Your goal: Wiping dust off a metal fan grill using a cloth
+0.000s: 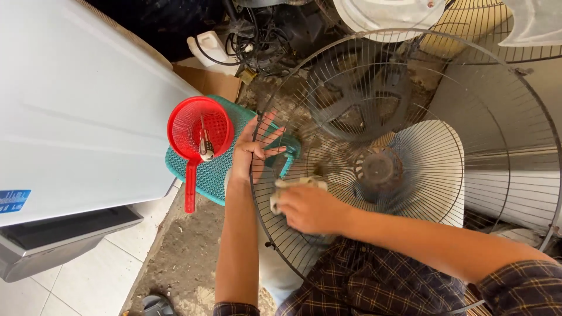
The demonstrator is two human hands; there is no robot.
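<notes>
- The left hand point(250, 153) grips the left rim of a round wire fan guard point(503, 146), fingers curled through the wires and closed on them, the thumb lying over the outer ring.
- The right hand point(313, 209) presses a small off-white cloth point(280, 188) flat against the wires of the guard, just near of the left hand; the fingers are bent over the cloth and pinch it, with only its left edge showing past the knuckles.
- The fan guard stands tilted across the person's lap, its grey spokes running from a dark, dirty centre hub point(379, 169) out to the rim; its right side reaches nearly to the right edge of the view.
- Behind the wires lies a second, white grille point(439, 158), seen through the guard at centre right.
- To the left of the left hand sits a teal plastic stool point(211, 175), and on it a red plastic strainer point(199, 131) with its handle pointing near; a small tool lies inside the strainer, too small to name.
- A large white appliance point(76, 111) fills the left side of the scene.
- Far, beyond the guard, are a tangle of black cables point(252, 35), a white plastic jug point(212, 47) and more fan parts.
- Both plaid sleeves point(363, 281) show at the near edge.
</notes>
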